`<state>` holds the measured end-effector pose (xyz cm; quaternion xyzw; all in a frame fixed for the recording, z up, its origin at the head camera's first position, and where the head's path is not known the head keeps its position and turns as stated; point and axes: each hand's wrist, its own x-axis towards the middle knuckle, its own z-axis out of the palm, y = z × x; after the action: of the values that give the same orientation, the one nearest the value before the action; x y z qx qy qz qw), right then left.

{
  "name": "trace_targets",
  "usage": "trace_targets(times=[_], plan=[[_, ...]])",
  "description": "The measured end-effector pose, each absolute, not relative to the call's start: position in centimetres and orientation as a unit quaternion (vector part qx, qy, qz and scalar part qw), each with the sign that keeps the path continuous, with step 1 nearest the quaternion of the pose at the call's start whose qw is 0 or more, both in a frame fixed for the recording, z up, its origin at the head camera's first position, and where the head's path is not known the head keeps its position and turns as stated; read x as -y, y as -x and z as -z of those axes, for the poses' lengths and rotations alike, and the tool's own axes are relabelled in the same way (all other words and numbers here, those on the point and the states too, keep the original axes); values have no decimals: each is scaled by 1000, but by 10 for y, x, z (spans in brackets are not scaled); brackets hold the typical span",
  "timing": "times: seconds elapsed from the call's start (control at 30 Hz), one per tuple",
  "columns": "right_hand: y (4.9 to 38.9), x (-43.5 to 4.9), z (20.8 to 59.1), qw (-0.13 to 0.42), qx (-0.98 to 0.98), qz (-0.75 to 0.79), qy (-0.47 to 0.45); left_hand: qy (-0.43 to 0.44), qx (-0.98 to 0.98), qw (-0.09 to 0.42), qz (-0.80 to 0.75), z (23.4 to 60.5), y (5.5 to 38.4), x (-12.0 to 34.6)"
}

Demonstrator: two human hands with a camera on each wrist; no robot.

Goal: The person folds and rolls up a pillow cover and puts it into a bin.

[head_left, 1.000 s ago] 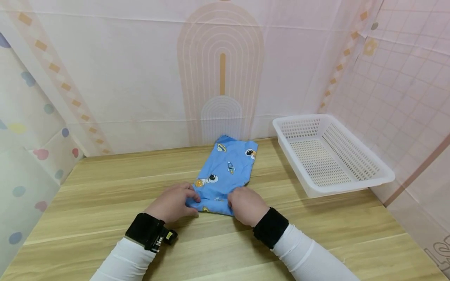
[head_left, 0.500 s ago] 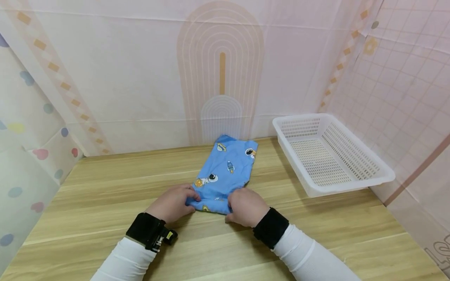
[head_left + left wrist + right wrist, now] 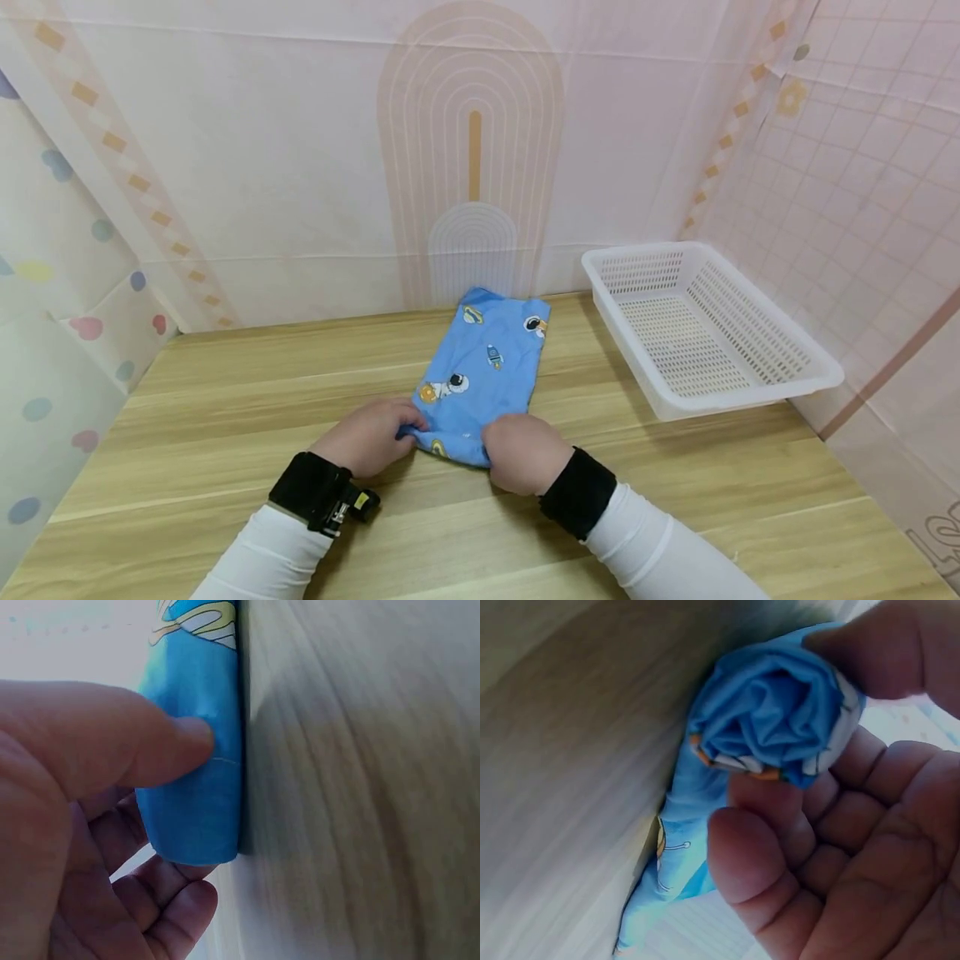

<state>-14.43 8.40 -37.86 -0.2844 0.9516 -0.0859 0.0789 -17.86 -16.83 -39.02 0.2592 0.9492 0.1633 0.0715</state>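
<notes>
A blue cloth [image 3: 483, 358] printed with astronauts and rockets lies on the table in the middle of the head view. Its near edge is rolled up, and in the right wrist view the roll's end [image 3: 769, 712] shows as a spiral of layers. My left hand [image 3: 367, 437] grips the left end of the roll, its thumb [image 3: 169, 746] on one side and fingers curled behind. At the opposite end, my right hand [image 3: 525, 454] holds the roll between thumb and fingers. From the head, most of the right fingertips are hidden.
A white plastic basket [image 3: 750, 398] with slotted sides stands at the back right, nothing in it. Patterned sheets [image 3: 300, 167] hang behind and on both sides of the wooden table [image 3: 247, 400]. Each wrist wears a black band [image 3: 577, 493].
My right hand has shifted slightly toward the near side, its fingers now closed more around the roll's right end. The cloth's right side lies straighter, and the left hand has barely moved.
</notes>
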Motion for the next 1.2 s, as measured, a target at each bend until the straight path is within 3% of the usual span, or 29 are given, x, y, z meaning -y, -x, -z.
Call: trace_targets(times=[0.5,0.83,1.2], plan=[[156,-95,380,114,-950,90,276,-218,-953,61,-202,395,182,167],[158,-95,384,87,-956,114,256,-213,-959,28,-183,398,181,167],[161,-96,387,65,-957,134,249,-176,-961,31,-210,397,182,164]])
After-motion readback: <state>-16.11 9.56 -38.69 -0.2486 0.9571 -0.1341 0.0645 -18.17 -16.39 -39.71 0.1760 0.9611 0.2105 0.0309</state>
